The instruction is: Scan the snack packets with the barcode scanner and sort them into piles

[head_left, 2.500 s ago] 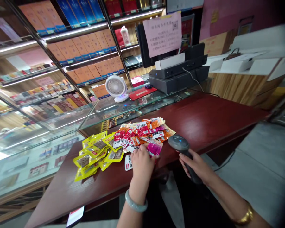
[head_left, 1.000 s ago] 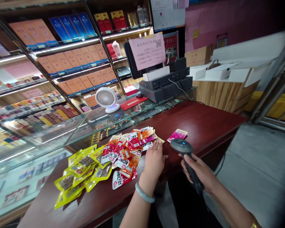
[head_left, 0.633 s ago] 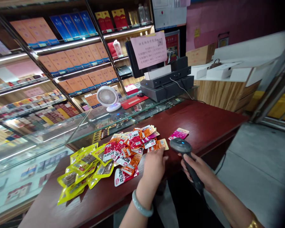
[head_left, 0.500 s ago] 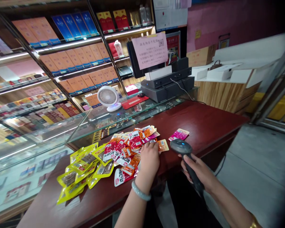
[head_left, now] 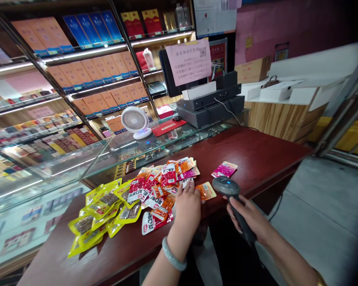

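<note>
The left hand (head_left: 188, 204) touched sachets (head_left: 168, 174) near the table (head_left: 256, 149)'s front edge, where the right hand (head_left: 250, 216) held a scanner (head_left: 226, 185).

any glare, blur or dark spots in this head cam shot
In the head view, the scanner and yellow packets look fairly clear and the counter carries a pale sheen; at the head view's left edge the glass case looks smeared, while the upper right corner is nearly black.
</note>
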Motion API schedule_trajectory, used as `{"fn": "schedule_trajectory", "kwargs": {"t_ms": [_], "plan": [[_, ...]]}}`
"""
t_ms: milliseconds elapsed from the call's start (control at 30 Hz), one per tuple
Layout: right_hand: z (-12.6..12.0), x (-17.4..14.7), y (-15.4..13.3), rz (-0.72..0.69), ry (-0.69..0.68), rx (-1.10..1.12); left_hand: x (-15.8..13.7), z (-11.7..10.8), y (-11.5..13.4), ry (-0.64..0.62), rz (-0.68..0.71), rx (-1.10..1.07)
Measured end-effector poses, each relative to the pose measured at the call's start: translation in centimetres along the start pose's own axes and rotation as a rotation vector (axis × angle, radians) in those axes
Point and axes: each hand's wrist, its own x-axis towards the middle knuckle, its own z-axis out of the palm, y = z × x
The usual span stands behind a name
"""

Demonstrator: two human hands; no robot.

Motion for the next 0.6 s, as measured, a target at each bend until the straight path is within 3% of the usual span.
{"fn": "schedule_trajectory", "kwargs": {"t_ms": [100, 267, 600], "plan": [[-0.2, -0.2, -0.3, 0.017, -0.003, -0.010, 0.4, -0.1, 0.7, -0.025, -0.055, -0.044], [-0.2, -0.7, -0.7, 0.040, -0.008, -0.037, 1.1, 0.2, 0.7, 0.069, -0.160, -0.005], [0.5, -1.0, -0.5, 0.063, -0.051, -0.069, 1.7, 1.2, -0.3, -0.005, -0.318, -0.134]]}}
